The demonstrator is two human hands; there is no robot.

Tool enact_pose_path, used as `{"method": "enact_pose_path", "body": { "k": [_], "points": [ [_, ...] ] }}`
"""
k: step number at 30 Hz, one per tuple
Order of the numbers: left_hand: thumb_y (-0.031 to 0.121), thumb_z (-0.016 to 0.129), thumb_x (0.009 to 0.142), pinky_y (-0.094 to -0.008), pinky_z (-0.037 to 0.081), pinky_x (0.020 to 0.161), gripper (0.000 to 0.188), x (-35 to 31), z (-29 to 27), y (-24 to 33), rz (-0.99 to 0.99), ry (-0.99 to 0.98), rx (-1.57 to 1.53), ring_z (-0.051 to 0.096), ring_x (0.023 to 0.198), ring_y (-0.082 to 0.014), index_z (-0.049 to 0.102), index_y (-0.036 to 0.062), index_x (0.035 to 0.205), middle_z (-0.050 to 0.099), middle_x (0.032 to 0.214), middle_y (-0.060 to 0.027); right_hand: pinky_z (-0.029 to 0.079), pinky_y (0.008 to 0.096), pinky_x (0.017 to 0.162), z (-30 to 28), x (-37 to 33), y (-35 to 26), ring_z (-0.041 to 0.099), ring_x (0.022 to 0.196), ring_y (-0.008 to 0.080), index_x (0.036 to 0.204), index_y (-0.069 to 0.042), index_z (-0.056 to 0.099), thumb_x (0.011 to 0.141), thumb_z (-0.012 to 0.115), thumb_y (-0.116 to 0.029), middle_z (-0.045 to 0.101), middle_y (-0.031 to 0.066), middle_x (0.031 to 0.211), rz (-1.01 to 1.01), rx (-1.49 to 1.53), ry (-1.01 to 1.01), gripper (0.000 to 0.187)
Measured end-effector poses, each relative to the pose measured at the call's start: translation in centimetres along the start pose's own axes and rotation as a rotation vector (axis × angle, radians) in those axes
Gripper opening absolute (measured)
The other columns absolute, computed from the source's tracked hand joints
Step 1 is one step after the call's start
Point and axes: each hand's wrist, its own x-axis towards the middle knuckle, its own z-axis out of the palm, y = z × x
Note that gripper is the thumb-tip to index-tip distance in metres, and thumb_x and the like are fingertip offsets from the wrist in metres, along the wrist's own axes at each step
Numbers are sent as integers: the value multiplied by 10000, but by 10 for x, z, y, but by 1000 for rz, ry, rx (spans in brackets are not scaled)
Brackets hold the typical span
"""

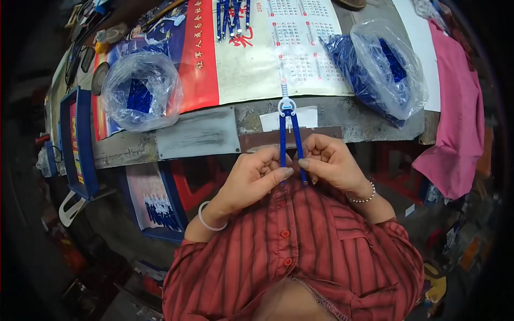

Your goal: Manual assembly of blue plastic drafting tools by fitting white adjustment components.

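A drawing compass (pixel 287 107) with a white hinge head and two blue legs stands out in front of me, legs slightly spread, its head toward the bench. My left hand (pixel 262 174) pinches the lower part of the left leg between thumb and curled fingers. On the other leg, my right hand (pixel 331 163) closes near the lower end in the same way. The leg tips poke out below my thumbs. Beyond the hinge, the ribbed handle reaches over a white paper slip (pixel 306 116) at the bench edge.
Clear plastic bags of blue parts stand on the bench, a left bag (pixel 115 80) and a right bag (pixel 412 88). Several blue compasses (pixel 232 21) lie at the back on a calendar sheet (pixel 249 75). A blue-rimmed tray (pixel 174 200) sits below at left; pink cloth (pixel 458 107) hangs at right.
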Motion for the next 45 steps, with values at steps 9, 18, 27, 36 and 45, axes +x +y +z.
{"method": "enact_pose_path", "body": {
  "k": [9, 18, 27, 36, 45],
  "points": [
    [129, 602, 885, -153, 351, 485, 161, -11, 6, 1, -4, 45, 24, 457, 549, 3, 583, 8, 989, 555, 681, 37, 422, 155, 497, 6, -5, 0, 522, 564, 32, 887, -31, 527, 853, 621, -82, 561, -5, 739, -14, -55, -27, 112],
    [73, 613, 807, -377, 486, 600, 171, -68, -11, -35, 514, 693, 597, 612, 725, -328, 563, -8, 948, 585, 817, -166, 426, 199, 568, 66, 14, 18, 541, 670, 75, 1024, 19, 552, 853, 594, -48, 598, 40, 843, -170, -627, -142, 188],
    [105, 571, 817, -444, 488, 586, 110, -278, -132, -154, -235, 1451, 1261, 610, 694, -366, 550, 18, 882, 603, 803, -186, 433, 211, 684, 107, 40, 21, 549, 786, 104, 1072, 2, 562, 876, 593, -70, 598, 52, 938, -81, -836, -388, 211],
    [113, 579, 808, -479, 486, 649, 72, -371, -206, -288, -689, 1332, 1211, 618, 780, -392, 567, 44, 825, 616, 806, -195, 428, 216, 649, 114, 54, 32, 521, 734, 92, 1027, 23, 564, 877, 589, -81, 589, 44, 887, -19, -984, -449, 185],
    [139, 579, 827, -464, 499, 701, 141, -360, -190, -298, -609, 1414, 1182, 615, 828, -384, 583, 49, 936, 621, 927, -183, 441, 235, 621, 126, 57, 41, 530, 674, 104, 1010, 40, 559, 867, 599, -86, 595, 65, 805, -55, -1131, -475, 195]
  ]
}}
